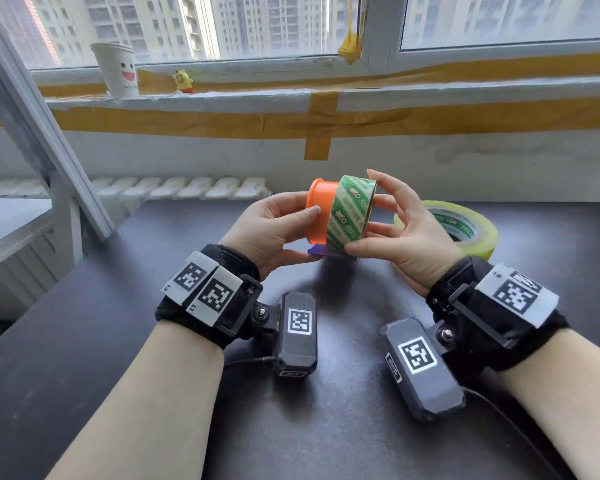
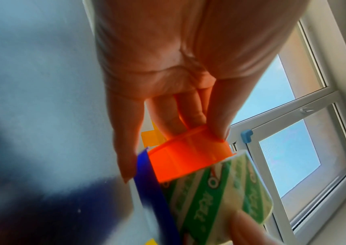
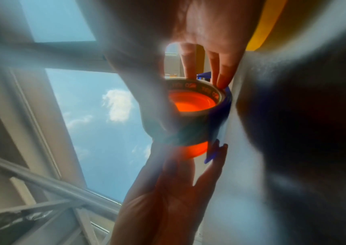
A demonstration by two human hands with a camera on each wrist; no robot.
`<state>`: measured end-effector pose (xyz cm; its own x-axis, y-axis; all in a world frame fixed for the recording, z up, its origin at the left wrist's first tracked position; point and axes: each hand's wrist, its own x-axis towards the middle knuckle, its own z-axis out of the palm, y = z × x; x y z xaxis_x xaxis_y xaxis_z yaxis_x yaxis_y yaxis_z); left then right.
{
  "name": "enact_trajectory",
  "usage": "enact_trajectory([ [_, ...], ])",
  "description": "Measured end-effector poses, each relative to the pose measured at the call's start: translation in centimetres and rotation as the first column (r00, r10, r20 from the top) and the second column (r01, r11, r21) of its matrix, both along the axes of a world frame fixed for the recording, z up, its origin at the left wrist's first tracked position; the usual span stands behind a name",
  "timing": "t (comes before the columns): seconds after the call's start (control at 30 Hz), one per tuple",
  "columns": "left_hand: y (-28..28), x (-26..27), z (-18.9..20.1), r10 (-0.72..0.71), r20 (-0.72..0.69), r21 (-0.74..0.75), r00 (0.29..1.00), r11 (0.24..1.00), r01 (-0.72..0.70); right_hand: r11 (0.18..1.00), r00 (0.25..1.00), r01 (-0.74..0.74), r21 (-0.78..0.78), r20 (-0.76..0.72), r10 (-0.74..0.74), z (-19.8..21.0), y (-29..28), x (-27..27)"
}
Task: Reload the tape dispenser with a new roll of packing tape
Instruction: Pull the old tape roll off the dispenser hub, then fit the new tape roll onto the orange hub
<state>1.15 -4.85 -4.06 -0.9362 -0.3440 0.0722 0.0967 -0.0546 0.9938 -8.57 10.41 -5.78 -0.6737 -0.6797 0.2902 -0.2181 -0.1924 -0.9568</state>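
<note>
I have the tape dispenser (image 1: 317,211) held up over the dark table (image 1: 118,341), in the middle of the scene. My left hand (image 1: 274,230) grips its orange drum, thumb on the rim, fingers curled underneath by the blue strip (image 1: 317,251). My right hand (image 1: 400,233) pinches the green-printed tape roll (image 1: 352,213) by its edges, fingers spread and bent; the roll sits partway over the drum (orange shows on its left). A second, yellowish roll (image 1: 465,226) lies flat on the table, just right of my right hand.
</note>
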Motion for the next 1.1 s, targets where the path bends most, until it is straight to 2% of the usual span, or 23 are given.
enact_trajectory([
  [0.2, -0.6, 0.2, 0.1, 0.126, 0.022, 0.012, 0.992, 0.992, -0.126, 0.990, 0.990, 0.119, 0.070, -0.088, -0.113, 0.5, 0.1, 0.3],
  [0.37, -1.2, 0.3, 0.1, 0.224, 0.022, 0.029, 0.974, 0.974, -0.225, 0.949, 0.972, 0.203, 0.241, -0.169, -0.165, 0.7, 0.0, 0.7],
  [0.5, -1.6, 0.5, 0.3, 0.269, 0.033, 0.015, 0.963, 0.963, -0.269, 0.887, 0.947, 0.240, 0.395, -0.294, -0.126, 1.2, 0.7, 0.3],
  [0.7, -2.2, 0.6, 0.4, 0.299, 0.007, 0.039, 0.954, 0.954, -0.299, 0.798, 0.919, 0.269, 0.540, -0.392, -0.045, 1.5, 0.4, 0.5],
  [0.9, -1.9, 0.5, 0.5, 0.270, -0.045, 0.063, 0.962, 0.962, -0.267, 0.729, 0.858, 0.343, 0.593, -0.513, 0.014, 1.5, 0.0, 0.0],
  [0.97, -1.8, 0.4, 0.5, 0.277, -0.063, 0.050, 0.959, 0.960, -0.274, 0.746, 0.864, 0.361, 0.559, -0.502, -0.042, 1.7, 0.3, -0.4],
  [1.1, -1.6, 0.3, 0.7, 0.293, -0.123, 0.013, 0.948, 0.956, -0.294, 0.784, 0.860, 0.451, 0.426, -0.443, -0.254, 2.3, 2.5, -1.7],
])
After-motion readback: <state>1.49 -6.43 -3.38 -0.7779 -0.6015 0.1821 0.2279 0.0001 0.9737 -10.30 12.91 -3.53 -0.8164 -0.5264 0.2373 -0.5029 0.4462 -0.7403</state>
